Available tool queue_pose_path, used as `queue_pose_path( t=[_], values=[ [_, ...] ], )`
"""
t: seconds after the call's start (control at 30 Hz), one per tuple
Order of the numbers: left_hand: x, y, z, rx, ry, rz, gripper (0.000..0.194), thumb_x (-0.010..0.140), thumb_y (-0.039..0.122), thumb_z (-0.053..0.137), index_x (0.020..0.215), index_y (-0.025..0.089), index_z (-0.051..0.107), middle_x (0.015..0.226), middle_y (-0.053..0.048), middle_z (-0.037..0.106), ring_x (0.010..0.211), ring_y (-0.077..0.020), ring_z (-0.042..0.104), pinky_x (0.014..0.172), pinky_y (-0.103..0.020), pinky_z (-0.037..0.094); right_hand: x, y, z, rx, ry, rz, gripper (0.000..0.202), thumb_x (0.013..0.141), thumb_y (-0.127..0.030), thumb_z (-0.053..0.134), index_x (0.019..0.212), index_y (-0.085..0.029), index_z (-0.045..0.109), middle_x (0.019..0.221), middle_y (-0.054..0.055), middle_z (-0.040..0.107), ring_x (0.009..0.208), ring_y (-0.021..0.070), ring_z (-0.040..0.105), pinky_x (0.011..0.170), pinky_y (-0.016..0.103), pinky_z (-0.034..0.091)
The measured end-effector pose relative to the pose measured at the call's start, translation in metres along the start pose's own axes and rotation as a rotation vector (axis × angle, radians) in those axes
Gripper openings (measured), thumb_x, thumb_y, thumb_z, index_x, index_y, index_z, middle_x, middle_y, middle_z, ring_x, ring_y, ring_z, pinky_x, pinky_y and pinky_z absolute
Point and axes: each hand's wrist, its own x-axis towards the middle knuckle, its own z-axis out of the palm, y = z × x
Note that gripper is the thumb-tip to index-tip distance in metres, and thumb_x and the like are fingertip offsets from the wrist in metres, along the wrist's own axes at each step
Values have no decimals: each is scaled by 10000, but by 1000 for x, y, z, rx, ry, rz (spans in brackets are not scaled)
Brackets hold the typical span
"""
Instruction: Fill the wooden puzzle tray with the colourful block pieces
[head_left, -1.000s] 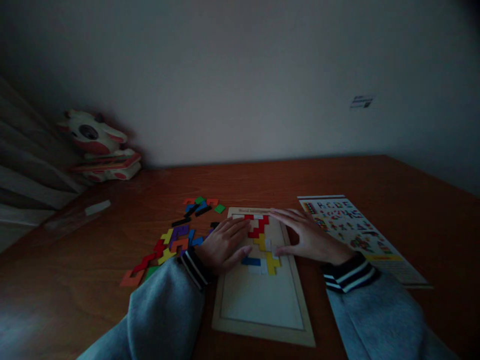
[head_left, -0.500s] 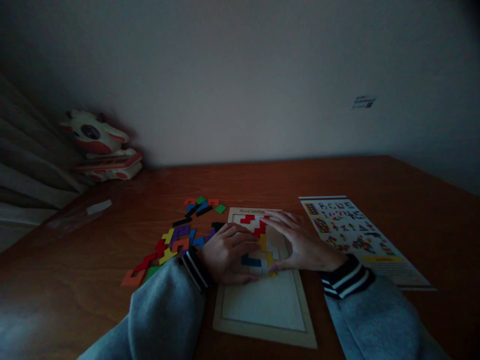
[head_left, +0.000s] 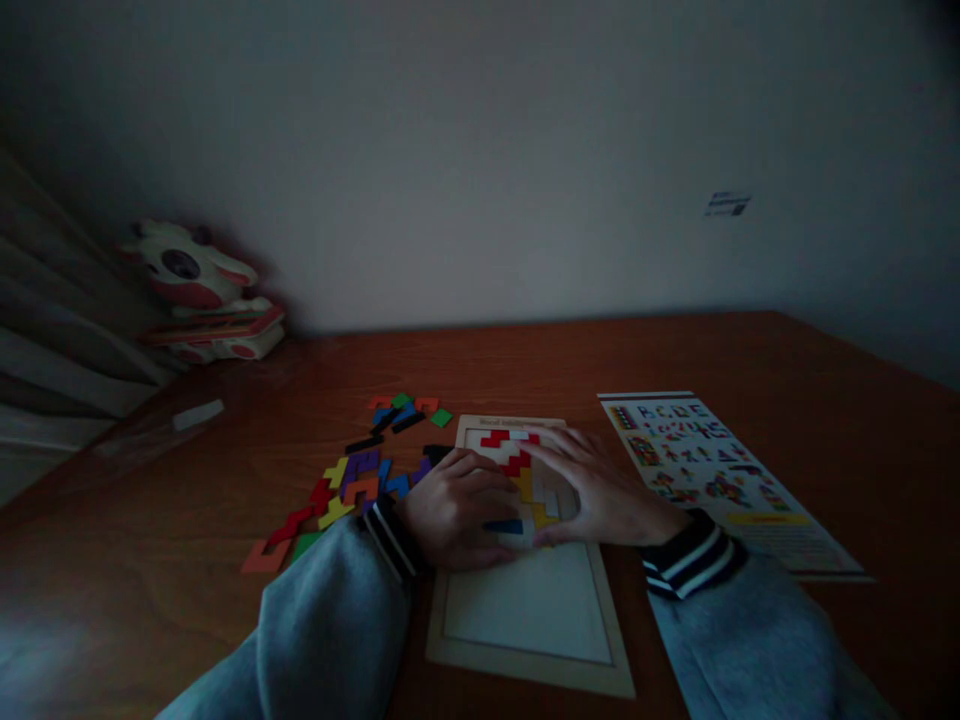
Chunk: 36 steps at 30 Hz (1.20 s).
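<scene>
A pale wooden puzzle board [head_left: 531,676] lies on the table, with tetromino-like pieces in its upper half. My left hand [head_left: 459,508] rests over the left side of these pieces, its fingers stretched and the thumb apart. From the other side my right hand [head_left: 596,488] reaches over them, thumb and fingers spread wide. Between the hands show a red piece [head_left: 516,466], a yellow piece [head_left: 526,488] and a dark blue piece [head_left: 504,526]. Some white pieces [head_left: 545,493] sit beside the yellow. The fingertips hide parts of the pieces, and neither hand visibly grips one.
Loose coloured pieces [head_left: 361,489] are scattered left of the board. A printed pattern sheet [head_left: 701,450] lies to the right. At the back left stands a cow-shaped toy [head_left: 195,270] near a curtain [head_left: 67,300]. Behind the table rises a wall [head_left: 480,180].
My right hand has shifted slightly left, its thumb and fingertips now a little further over the pieces. The left hand stays almost in place.
</scene>
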Motion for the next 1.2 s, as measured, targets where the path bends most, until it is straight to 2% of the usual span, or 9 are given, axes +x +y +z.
queue_pose_path(
  t=[0.13, 0.43, 0.87, 1.2],
  values=[
    [-1, 0, 1, 8, 23, 8, 315, 874, 487, 642, 1019, 218, 720, 1160, -81, 700, 1087, -264, 590, 913, -425, 436, 0, 0, 0, 7, -6, 12, 1071, 655, -820, 639, 1538, -339, 268, 1574, 77, 316, 1420, 357, 284, 1147, 580, 236],
    [-2, 0, 3, 53, 10, 2, 299, 881, 475, 642, 1019, 223, 726, 1159, -85, 694, 1077, -250, 586, 928, -411, 431, -1, 1, 0, 39, -29, 5, 1055, 674, -786, 657, 1541, -342, 253, 1575, 74, 310, 1432, 351, 257, 1163, 586, 188],
    [-2, -1, 6, 57, 2, 14, 304, 898, 472, 627, 1047, 224, 720, 1182, -78, 690, 1094, -254, 580, 916, -417, 434, 1, -8, 0, 54, -52, 18, 1051, 663, -791, 663, 1531, -329, 293, 1567, 96, 319, 1414, 365, 285, 1133, 590, 251],
    [-2, -1, 5, 62, 11, 32, 324, 897, 463, 636, 1085, 208, 704, 1173, -86, 695, 1092, -253, 585, 915, -417, 436, 0, -3, 1, 45, -23, -5, 1002, 687, -786, 648, 1515, -325, 323, 1550, 89, 347, 1397, 348, 315, 1127, 567, 274]
  ],
)
